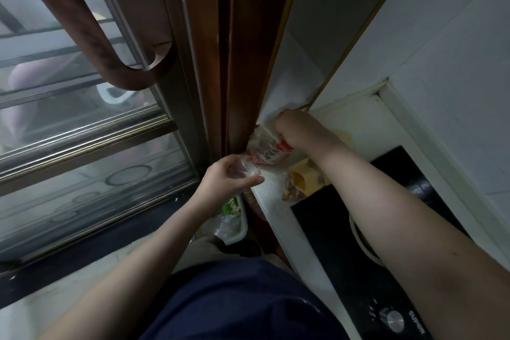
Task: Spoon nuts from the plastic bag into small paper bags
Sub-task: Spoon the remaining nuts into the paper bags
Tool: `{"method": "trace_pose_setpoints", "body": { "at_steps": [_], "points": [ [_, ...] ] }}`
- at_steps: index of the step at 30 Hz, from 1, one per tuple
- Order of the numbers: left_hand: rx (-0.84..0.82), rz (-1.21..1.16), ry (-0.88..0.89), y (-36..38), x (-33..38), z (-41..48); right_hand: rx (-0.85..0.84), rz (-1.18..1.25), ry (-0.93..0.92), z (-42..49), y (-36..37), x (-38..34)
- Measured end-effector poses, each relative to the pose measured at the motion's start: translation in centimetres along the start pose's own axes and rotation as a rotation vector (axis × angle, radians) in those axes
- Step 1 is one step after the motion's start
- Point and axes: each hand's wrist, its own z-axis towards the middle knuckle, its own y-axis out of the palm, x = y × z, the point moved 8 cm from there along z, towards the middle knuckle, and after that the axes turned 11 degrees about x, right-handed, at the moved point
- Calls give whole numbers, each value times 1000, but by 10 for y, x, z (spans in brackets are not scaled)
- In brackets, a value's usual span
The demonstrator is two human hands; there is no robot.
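- While the bag [265,150] is lying at the surface's [271,201] far corner, the right hand [289,125] is gripping its top, fingers curled, probably keeping it open.
- The left hand's [226,176] fingers are pinching a clear cup [245,170] at its mouth, seemingly for scooping.
- Paper bags [302,178] are waiting just beside, near the stove [372,270].

Dark navy top [242,303], bare forearms

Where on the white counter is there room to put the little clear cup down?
There is a bare strip of white counter along its front edge, between the nuts and the black stove. Another bare patch lies behind the right hand, toward the wall. It is crowded in the corner by the plastic bag and small paper bags.
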Motion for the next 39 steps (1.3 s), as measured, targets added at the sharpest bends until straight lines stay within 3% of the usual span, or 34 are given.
{"method": "trace_pose_setpoints", "body": {
  "at_steps": [10,15,19,22,27,30,33,39],
  "points": [
    [9,-17,-25,-8,-15,-5,-69,-68,147,2,25,3],
    [-13,-12,-26,-7,-22,-5,-142,18,253,-1,39,18],
    [-13,-3,-48,-7,-30,-3,-163,281,472,-12,53,41],
    [-17,-28,-76,-5,-35,-1,-176,721,785,-32,71,53],
    [-58,-67,-117,4,-41,4,-162,936,1019,-50,82,73],
    [-103,-99,-135,12,-39,7,-212,1044,1029,-61,76,73],
    [-138,-143,-151,19,-38,9,-210,1099,903,-64,60,65],
    [-116,-160,-135,19,-39,17,-217,1197,927,-77,61,72]
  ]
}}
